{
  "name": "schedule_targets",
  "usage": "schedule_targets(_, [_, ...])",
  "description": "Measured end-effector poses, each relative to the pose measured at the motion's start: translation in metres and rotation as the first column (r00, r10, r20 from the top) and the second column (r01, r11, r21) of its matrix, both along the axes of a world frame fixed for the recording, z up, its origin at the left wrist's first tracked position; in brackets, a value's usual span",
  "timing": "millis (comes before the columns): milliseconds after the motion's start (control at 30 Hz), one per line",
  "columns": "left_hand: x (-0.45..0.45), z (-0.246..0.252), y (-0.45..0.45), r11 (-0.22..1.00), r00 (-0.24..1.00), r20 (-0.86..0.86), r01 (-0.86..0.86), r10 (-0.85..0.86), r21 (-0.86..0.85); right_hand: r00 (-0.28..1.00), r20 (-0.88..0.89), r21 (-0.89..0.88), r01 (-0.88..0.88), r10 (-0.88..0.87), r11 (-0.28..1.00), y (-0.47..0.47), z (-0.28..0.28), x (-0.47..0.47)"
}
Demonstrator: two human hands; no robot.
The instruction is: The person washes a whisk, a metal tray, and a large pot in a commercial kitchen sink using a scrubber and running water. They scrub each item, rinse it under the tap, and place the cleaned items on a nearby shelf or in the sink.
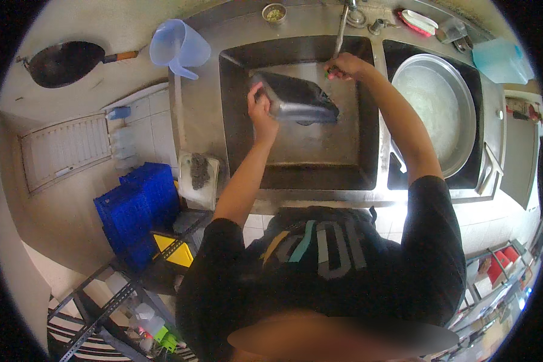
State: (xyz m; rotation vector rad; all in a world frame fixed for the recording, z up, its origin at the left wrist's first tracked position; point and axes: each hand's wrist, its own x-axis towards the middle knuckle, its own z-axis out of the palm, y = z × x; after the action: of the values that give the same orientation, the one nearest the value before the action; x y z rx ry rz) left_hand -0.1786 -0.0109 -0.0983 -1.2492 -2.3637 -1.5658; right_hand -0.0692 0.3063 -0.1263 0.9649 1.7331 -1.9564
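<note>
Over the left basin of a stainless steel sink (312, 149), my left hand (262, 108) grips the near left side of a dark rectangular metal pan (298, 97), which is tilted and slightly blurred. My right hand (344, 67) is at the upper right of that basin, just below the faucet spout (342, 31), its fingers curled around something small and green that is mostly hidden. Whether it also touches the spout cannot be told. In the right basin rests a large round aluminum basin (434, 113) holding cloudy liquid.
A translucent blue pitcher (178, 45) and a small metal bowl (274, 14) stand on the counter. A wok (68, 64) hangs at left. A scouring pad (200, 171) lies on a white tray (185, 190) at the near left. Blue crates (140, 212) stand beyond it.
</note>
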Motion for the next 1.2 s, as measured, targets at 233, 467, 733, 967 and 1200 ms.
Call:
schedule_targets(233, [0.013, -0.019, 0.043, 0.698, 0.951, 0.055, -0.183, 0.305, -0.692, 0.993, -0.117, -0.179, -0.049, 0.028, 0.983, 0.007, -0.019, -0.009])
schedule_targets(467, [-0.014, 0.011, 0.031, 0.603, 0.938, 0.243, 0.047, 0.247, -0.796, 0.994, -0.092, 0.62, 0.106, -0.062, 0.778, -0.004, -0.067, 0.018])
schedule_targets(733, [-0.02, 0.0, -0.062, 0.84, 0.237, 0.853, 0.184, 0.466, -0.51, 0.076, 0.085, -0.77, 0.638, -0.993, -0.018, -0.057, -0.164, -0.005])
schedule_targets(967, [0.004, 0.002, -0.083, 0.913, 0.051, 0.912, -0.051, 0.407, -0.405, -0.039, 0.153, -0.858, 0.49, -0.987, -0.153, -0.015, -0.296, -0.049])
schedule_targets(1200, [0.032, 0.011, -0.06, 0.877, 0.248, 0.842, -0.17, 0.48, -0.45, 0.57, -0.47, 0.363, 0.821, -0.674, 0.44, -0.053, -0.11, 0.005])
